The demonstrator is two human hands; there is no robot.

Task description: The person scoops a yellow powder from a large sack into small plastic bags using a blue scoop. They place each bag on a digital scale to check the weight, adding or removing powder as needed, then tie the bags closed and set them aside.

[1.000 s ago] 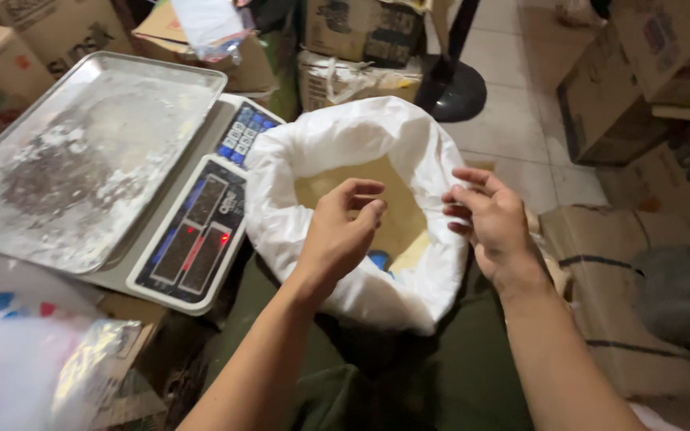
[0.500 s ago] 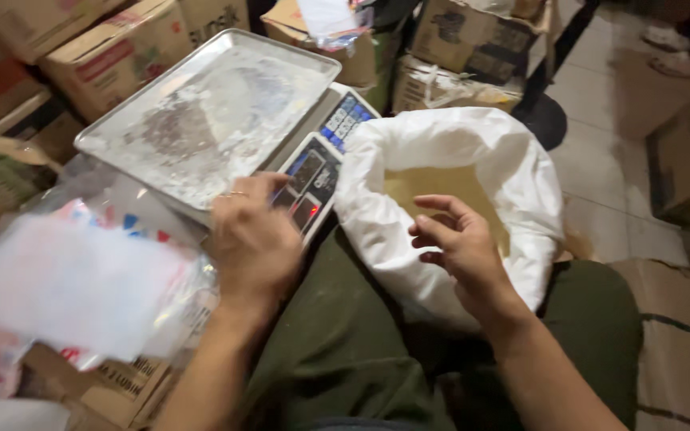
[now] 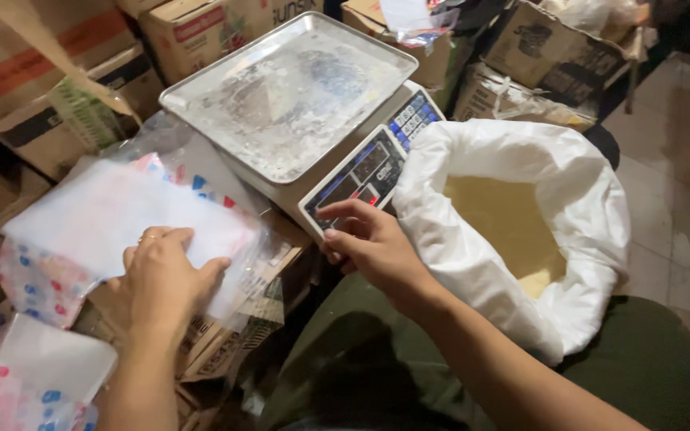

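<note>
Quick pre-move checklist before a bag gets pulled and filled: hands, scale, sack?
1. Left hand on the stack of clear plastic bags: ok.
2. Single bag separated: cannot tell.
3. Right hand at the scale's keypad: ok.
4. Scale tray free of items: ok, only powder residue.
5. White sack open, yellowish contents reachable: ok.
6. Display zeroed: cannot tell.
</note>
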